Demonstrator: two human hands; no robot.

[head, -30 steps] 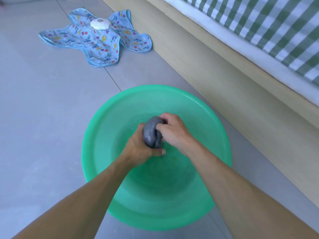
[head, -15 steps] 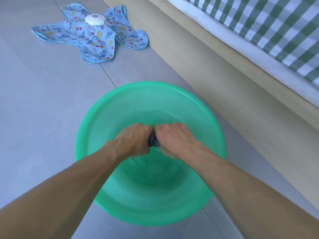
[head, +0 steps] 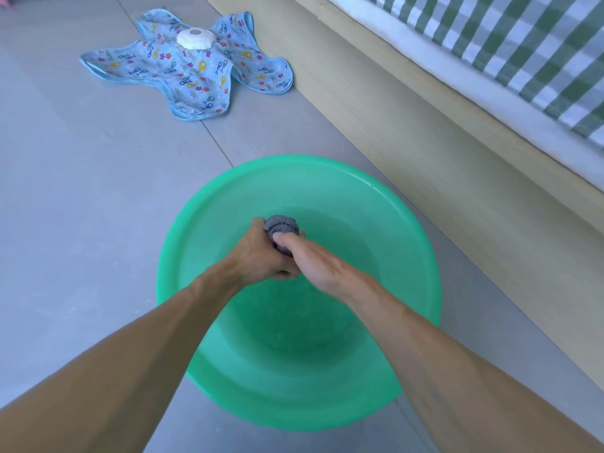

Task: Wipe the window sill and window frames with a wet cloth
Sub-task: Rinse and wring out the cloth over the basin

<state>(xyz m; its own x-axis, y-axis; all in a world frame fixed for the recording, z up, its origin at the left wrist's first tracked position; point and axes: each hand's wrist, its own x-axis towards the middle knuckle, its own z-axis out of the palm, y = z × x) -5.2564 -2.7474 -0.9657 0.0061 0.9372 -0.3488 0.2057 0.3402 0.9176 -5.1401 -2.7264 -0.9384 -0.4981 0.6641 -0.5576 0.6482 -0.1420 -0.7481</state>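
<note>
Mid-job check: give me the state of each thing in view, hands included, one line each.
grey cloth: bunched into a tight wad, gripped by both hands above the basin
left hand: curled round the cloth
right hand: gripping the cloth, thumb pressed on it
green basin: upright on the floor, shallow water inside
patterned blue cloth: spread flat on the floor by the wooden base
white round object: resting on the patterned cloth

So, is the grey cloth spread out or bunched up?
Bunched up: the grey cloth is a tight wad gripped by the left hand and right hand.
</note>
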